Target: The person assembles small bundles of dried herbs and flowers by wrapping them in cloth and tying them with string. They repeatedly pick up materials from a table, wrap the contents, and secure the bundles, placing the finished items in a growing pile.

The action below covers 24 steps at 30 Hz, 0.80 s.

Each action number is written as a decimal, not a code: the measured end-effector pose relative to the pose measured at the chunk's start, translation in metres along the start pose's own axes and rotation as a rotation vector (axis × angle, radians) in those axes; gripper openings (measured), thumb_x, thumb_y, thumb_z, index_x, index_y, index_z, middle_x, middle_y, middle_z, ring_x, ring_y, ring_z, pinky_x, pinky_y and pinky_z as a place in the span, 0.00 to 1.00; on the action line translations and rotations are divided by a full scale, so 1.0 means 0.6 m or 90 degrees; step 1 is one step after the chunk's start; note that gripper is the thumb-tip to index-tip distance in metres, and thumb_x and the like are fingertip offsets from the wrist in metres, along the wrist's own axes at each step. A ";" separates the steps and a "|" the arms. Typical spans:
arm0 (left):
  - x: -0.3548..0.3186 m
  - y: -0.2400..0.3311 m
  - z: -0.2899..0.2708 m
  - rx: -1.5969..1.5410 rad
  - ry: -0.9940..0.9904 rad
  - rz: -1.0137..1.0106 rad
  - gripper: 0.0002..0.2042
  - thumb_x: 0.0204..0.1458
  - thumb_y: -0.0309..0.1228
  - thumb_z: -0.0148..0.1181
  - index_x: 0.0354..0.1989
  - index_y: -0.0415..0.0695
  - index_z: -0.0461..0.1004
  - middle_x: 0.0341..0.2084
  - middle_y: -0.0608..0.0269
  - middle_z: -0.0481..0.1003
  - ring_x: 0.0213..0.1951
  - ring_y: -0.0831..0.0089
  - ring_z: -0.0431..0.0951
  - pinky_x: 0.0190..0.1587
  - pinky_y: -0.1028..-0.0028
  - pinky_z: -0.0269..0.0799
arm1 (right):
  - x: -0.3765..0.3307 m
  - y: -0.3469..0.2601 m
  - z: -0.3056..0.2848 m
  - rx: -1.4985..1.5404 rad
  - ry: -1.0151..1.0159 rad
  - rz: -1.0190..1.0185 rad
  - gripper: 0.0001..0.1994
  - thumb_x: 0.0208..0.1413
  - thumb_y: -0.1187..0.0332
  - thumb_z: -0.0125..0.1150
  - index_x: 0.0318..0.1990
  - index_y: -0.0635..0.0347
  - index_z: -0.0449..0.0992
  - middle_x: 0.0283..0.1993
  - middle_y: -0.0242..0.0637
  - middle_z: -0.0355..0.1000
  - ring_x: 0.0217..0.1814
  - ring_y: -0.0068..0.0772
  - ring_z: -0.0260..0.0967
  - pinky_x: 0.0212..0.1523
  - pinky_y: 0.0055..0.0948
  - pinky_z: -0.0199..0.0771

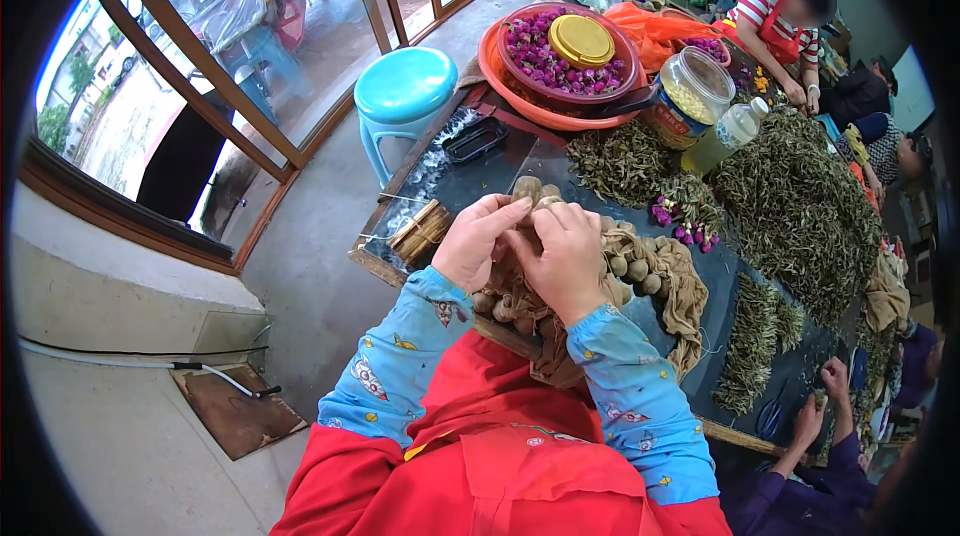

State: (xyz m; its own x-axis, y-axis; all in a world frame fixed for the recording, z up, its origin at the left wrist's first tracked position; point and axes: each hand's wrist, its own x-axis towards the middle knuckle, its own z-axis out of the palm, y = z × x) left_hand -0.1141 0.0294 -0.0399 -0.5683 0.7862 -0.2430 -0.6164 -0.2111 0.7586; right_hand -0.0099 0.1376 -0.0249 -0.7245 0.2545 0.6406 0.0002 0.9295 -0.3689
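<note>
At the near edge of the dark table, my left hand (478, 242) and my right hand (566, 258) meet with fingers closed on brown stretchy cloth that encases round balls. Both sleeves are light blue with printed figures. Several knobby balls (528, 188) in the cloth bulge just past my fingertips. More of the brown cloth (685, 301) lies bunched to the right of my right hand, with rounded lumps (645, 278) along it. Some cloth hangs over the table edge below my wrists. The exact grip between my fingers is hidden. A bundle of thin sticks (420, 233) lies left of my left hand.
A black tray (475, 141), a blue stool (405, 86) and an orange basin (493, 56) with purple flowers stand beyond. Right are a jar (690, 96), a bottle (735, 131) and heaped dried leaves (800, 206). Co-workers' hands (795, 93) work along the table.
</note>
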 end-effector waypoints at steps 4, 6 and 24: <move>0.001 -0.005 0.020 -0.014 0.026 0.015 0.13 0.58 0.29 0.63 0.46 0.37 0.69 0.38 0.62 0.76 0.38 0.76 0.77 0.42 0.77 0.73 | -0.012 0.007 0.022 -0.077 0.048 0.040 0.11 0.46 0.63 0.69 0.30 0.55 0.73 0.29 0.34 0.70 0.36 0.40 0.69 0.40 0.40 0.61; -0.001 -0.010 0.021 0.003 0.043 0.025 0.12 0.58 0.29 0.62 0.45 0.37 0.70 0.37 0.62 0.76 0.37 0.77 0.77 0.42 0.77 0.73 | -0.018 0.005 0.024 -0.019 0.031 0.079 0.09 0.47 0.64 0.68 0.31 0.56 0.74 0.30 0.34 0.71 0.35 0.41 0.70 0.39 0.39 0.61; -0.017 0.014 0.045 0.087 0.098 -0.003 0.12 0.57 0.32 0.63 0.43 0.39 0.71 0.33 0.64 0.75 0.32 0.82 0.74 0.33 0.80 0.68 | -0.021 -0.012 -0.020 0.131 0.085 0.093 0.10 0.47 0.65 0.68 0.34 0.54 0.74 0.38 0.34 0.73 0.44 0.40 0.69 0.49 0.39 0.59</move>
State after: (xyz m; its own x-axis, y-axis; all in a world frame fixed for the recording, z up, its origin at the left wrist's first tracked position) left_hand -0.0985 0.0355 -0.0147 -0.6480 0.6871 -0.3286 -0.5460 -0.1183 0.8294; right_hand 0.0078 0.1307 -0.0221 -0.6296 0.4270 0.6491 -0.0517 0.8106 -0.5833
